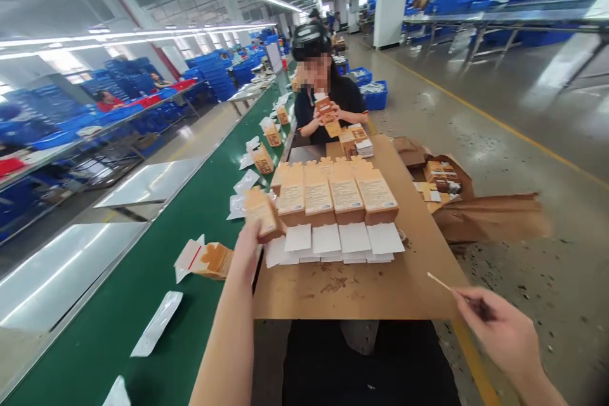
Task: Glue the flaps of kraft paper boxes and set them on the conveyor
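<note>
My left hand [248, 246] is closed on a brown box [262, 212] with a raised flap, at the left end of a row of similar boxes [333, 193]. In front of that row, white flaps [340, 240] stick out over the brown tabletop [380, 292]. Off the table's right edge, my right hand [499, 327] pinches a thin pale stick [438, 281] that points up and left.
A green conveyor [128, 311] on the left carries boxes and clear bags [159, 323]. Across the table a person [333, 89] holds a box. Right of the table stands an open carton [464, 187] with boxes; blue bins [375, 95] lie behind.
</note>
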Demonstrator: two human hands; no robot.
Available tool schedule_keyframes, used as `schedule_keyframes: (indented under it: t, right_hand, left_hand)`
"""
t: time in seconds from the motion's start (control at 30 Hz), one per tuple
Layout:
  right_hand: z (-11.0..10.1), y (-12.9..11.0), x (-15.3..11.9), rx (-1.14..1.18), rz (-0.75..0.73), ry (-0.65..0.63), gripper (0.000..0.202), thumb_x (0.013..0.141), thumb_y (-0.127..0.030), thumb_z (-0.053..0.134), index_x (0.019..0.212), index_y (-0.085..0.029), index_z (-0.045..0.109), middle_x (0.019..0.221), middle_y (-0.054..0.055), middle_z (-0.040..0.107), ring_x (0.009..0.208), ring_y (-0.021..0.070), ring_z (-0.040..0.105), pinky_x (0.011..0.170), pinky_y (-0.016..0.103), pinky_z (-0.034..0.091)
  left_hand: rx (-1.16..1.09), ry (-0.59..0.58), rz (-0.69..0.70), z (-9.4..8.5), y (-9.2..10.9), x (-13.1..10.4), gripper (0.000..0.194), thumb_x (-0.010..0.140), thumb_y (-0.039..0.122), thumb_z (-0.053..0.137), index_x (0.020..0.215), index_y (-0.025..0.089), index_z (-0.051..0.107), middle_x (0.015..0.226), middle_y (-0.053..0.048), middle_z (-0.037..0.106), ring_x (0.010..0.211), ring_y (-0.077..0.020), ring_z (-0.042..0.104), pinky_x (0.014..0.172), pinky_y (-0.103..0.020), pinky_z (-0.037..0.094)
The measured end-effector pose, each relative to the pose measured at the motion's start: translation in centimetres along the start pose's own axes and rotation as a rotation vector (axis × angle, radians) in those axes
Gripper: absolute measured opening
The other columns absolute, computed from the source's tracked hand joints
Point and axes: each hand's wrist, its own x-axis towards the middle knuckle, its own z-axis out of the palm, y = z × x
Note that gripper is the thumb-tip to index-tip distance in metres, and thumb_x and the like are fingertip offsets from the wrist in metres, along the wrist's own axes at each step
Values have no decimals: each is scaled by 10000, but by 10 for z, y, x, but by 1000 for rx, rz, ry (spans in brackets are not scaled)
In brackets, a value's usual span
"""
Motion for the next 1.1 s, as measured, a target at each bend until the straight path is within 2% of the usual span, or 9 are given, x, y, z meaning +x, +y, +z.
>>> schedule_keyframes:
  t: [0.13,0.27,0.37,0.47,0.63,0.77,0.9,1.0,1.1]
  right_hand:
    - [-2,-32,61,-165,-174,4,365,1009,-536,693,802,-262,816,673,66,729,604,229,650,624,372,561]
    - [28,-59,125,-292,-286,-222,237,947,-202,703,719,-254,664,679,10,685,640,184,607,683,314,471]
    - [55,-67,146,-468,-357,-432,325,921,-80,719,672,-256,610,713,29,701,686,190,616,695,312,422]
    - [74,-69,151,-493,-378,-502,388,888,-30,783,641,-260,593,703,41,711,699,201,643,699,323,405]
    - [73,-65,155,-489,-403,-543,394,897,-44,814,634,-254,610,693,47,728,691,202,661,705,334,417]
    - [42,-49,128,-363,-412,-345,399,1116,-257,650,719,-225,667,712,48,693,683,169,637,707,334,445]
    - [29,-38,47,-54,-316,-48,311,1154,-427,684,892,-285,772,720,49,711,619,205,601,618,374,509]
    - [60,-49,-21,139,-329,-121,292,1147,-386,702,879,-298,778,679,10,673,558,194,573,547,353,490]
    - [116,-72,-61,214,-407,-340,272,1112,-206,682,852,-277,721,677,-25,632,564,155,558,573,297,469]
  left_hand:
    - [-293,2,-5,-49,4,-40,701,856,623,822,1486,318,774,1466,-108,842,1612,-426,663,1374,-629,524]
    - [-383,-49,-221,-71,-28,-92,801,751,581,984,1509,412,785,1516,-53,837,1679,-469,600,1462,-678,402]
    - [-320,-34,-292,-61,-64,-128,900,705,707,1014,1529,434,777,1498,-69,846,1606,-485,671,1417,-704,469]
    - [-321,0,-292,-42,-89,-148,1029,642,773,1067,1551,398,767,1498,-114,844,1571,-493,702,1377,-706,513]
    - [-347,-5,-253,-21,-92,-154,1109,668,758,1103,1612,333,706,1592,-166,792,1645,-501,636,1360,-699,524]
    - [-340,-13,-259,-17,-90,-157,1093,673,739,1114,1588,318,690,1621,-184,771,1574,-469,707,1288,-649,610]
    - [-330,10,-280,-12,-90,-162,1096,647,770,1109,1528,265,698,1619,-220,766,1539,-463,737,1258,-617,637]
    - [-326,37,-245,-9,-84,-163,1068,697,751,1092,1555,271,675,1624,-215,765,1551,-440,733,1281,-610,624]
    - [-304,24,-207,-6,-75,-164,1079,685,725,1111,1546,255,663,1569,-216,790,1522,-434,755,1305,-615,603]
